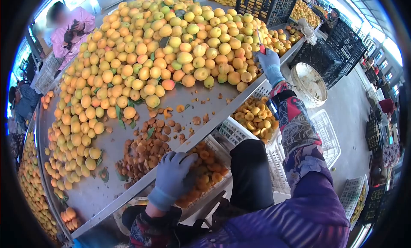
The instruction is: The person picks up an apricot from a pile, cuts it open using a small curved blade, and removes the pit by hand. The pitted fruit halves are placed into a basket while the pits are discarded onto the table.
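A big heap of yellow-orange apricots (141, 55) covers the metal table (201, 98). My right hand (270, 65), in a grey glove at the heap's right edge, is closed around a red-handled tool (261, 47) whose thin blade points up. Over the table's near edge, my left hand (173, 175), gloved too, reaches above a crate of halved apricots (209, 166); its fingers bend down and whatever lies under them is hidden. Brown pits (143, 156) are piled on the metal beside it. Another crate of apricot halves (257, 117) stands below my right forearm.
A dirty white bucket (309, 84) stands right of my right forearm. Black crates (329, 55) are stacked behind it, and a white crate (326, 136) lies on the floor. Across the table at the upper left is a co-worker in pink (75, 29) with dark gloves.
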Motion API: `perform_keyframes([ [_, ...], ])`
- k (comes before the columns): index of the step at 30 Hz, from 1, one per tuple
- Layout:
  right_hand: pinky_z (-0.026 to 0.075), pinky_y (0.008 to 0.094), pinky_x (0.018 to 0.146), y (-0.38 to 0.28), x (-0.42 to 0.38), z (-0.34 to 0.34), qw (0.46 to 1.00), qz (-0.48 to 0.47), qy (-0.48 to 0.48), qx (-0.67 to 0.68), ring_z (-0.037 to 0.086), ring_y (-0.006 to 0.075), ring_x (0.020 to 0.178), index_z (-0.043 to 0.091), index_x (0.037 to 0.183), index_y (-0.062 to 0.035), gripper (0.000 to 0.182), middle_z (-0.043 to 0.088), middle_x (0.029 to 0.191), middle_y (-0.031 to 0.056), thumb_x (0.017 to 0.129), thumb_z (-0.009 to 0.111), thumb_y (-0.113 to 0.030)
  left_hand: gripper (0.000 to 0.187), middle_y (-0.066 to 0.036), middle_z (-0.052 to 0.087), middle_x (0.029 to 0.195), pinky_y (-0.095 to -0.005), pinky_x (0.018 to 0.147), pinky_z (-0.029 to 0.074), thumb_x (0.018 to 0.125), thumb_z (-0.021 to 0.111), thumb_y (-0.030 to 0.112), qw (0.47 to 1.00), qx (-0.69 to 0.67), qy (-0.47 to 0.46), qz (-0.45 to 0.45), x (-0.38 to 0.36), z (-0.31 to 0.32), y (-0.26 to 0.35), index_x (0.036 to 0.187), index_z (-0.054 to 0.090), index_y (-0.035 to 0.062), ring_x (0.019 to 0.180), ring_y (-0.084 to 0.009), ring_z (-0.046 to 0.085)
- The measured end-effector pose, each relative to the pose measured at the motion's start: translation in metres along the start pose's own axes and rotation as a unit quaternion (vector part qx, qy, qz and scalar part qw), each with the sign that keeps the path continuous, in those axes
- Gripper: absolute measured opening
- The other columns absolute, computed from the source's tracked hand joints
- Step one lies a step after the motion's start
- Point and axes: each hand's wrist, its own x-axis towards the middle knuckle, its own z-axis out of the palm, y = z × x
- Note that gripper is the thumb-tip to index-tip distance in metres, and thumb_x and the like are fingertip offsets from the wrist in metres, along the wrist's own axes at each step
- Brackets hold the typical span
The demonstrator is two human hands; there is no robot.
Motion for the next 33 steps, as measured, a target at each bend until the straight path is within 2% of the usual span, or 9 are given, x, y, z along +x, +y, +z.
perform_keyframes([
  [2,0.049,0.0311,0.051,0.015,0.016,0.012,0.999,-0.021,0.008,-0.045,0.062,0.0169,0.056,0.061,0.099,-0.0003,0.035,0.066,0.075,0.0091,0.078,0.068,-0.028,0.035,-0.006,0.058,0.089,-0.0404,0.075,0.044,0.071,0.068,0.016,1.000,-0.005,0.001,-0.009,0.001,0.003,-0.003,0.105,0.061,0.0139,0.085,-0.0292,0.054],
  [6,0.048,0.0424,0.078,-0.004,0.011,0.040,0.974,-0.056,-0.002,-0.221,0.063,0.0332,0.091,0.058,0.111,-0.0114,0.046,0.066,0.096,0.0166,0.076,0.067,-0.041,0.031,-0.005,0.057,0.084,-0.0396,0.072,0.045,0.074,0.065,0.016,1.000,0.002,-0.001,-0.019,0.006,0.006,-0.007,0.105,0.060,0.0149,0.080,-0.0280,0.055],
  [12,0.048,0.0435,0.079,0.001,0.024,0.053,0.965,-0.085,0.068,-0.238,0.063,0.0367,0.093,0.057,0.111,-0.0124,0.049,0.067,0.094,0.0169,0.072,0.070,-0.039,0.030,-0.006,0.059,0.085,-0.0409,0.069,0.046,0.075,0.065,0.015,0.999,-0.029,0.012,-0.019,0.007,0.005,-0.013,0.104,0.061,0.0147,0.078,-0.0294,0.058],
  [14,0.050,0.0368,0.066,0.003,0.022,0.043,0.956,-0.145,0.103,-0.235,0.065,0.0267,0.076,0.057,0.109,-0.0099,0.044,0.067,0.083,0.0113,0.074,0.071,-0.032,0.029,-0.007,0.061,0.087,-0.0392,0.069,0.048,0.076,0.064,0.012,0.996,-0.067,0.042,-0.039,0.007,-0.001,-0.010,0.105,0.062,0.0120,0.079,-0.0288,0.059],
  [17,0.032,0.0178,0.044,-0.027,-0.028,0.018,0.953,-0.113,-0.129,0.250,0.038,0.0021,0.048,0.056,0.112,-0.0048,0.033,0.053,0.071,-0.0033,0.081,0.063,-0.010,0.028,-0.010,0.063,0.091,-0.0339,0.071,0.049,0.079,0.062,0.007,0.976,-0.180,0.093,-0.080,0.012,-0.008,-0.009,0.107,0.062,0.0068,0.081,-0.0263,0.062],
  [20,0.033,0.0197,0.044,-0.046,-0.084,0.020,0.851,-0.104,-0.301,0.417,0.040,0.0043,0.046,0.053,0.116,-0.0034,0.035,0.056,0.076,-0.0008,0.081,0.059,-0.004,0.028,-0.010,0.064,0.099,-0.0251,0.076,0.048,0.085,0.057,0.002,0.923,-0.329,0.104,-0.169,0.005,-0.006,-0.016,0.113,0.059,0.0021,0.086,-0.0185,0.062],
  [24,0.037,0.0201,0.047,-0.087,-0.151,0.051,0.753,-0.018,-0.469,0.460,0.048,0.0068,0.052,0.053,0.119,-0.0012,0.042,0.061,0.084,0.0027,0.077,0.057,0.002,0.032,-0.007,0.063,0.105,-0.0258,0.081,0.049,0.090,0.057,0.010,0.767,-0.586,0.166,-0.201,0.009,-0.013,-0.021,0.120,0.054,0.0017,0.089,-0.0156,0.061],
  [28,0.050,0.0232,0.071,-0.116,-0.219,0.088,0.769,-0.060,-0.503,0.390,0.062,0.0139,0.086,0.053,0.117,0.0008,0.050,0.063,0.100,0.0066,0.069,0.061,0.010,0.040,-0.009,0.061,0.111,-0.0269,0.084,0.050,0.090,0.059,0.015,0.614,-0.751,0.205,-0.134,0.006,-0.026,-0.024,0.126,0.049,0.0010,0.096,-0.0145,0.060],
  [33,0.049,0.0236,0.076,-0.110,-0.265,0.136,0.809,-0.192,-0.457,0.316,0.059,0.0113,0.089,0.052,0.119,-0.0008,0.050,0.063,0.103,0.0057,0.072,0.070,0.005,0.049,-0.011,0.056,0.122,-0.0383,0.089,0.049,0.091,0.057,0.019,0.651,-0.688,0.290,-0.136,-0.001,-0.033,-0.035,0.134,0.041,-0.0001,0.107,-0.0208,0.057],
])
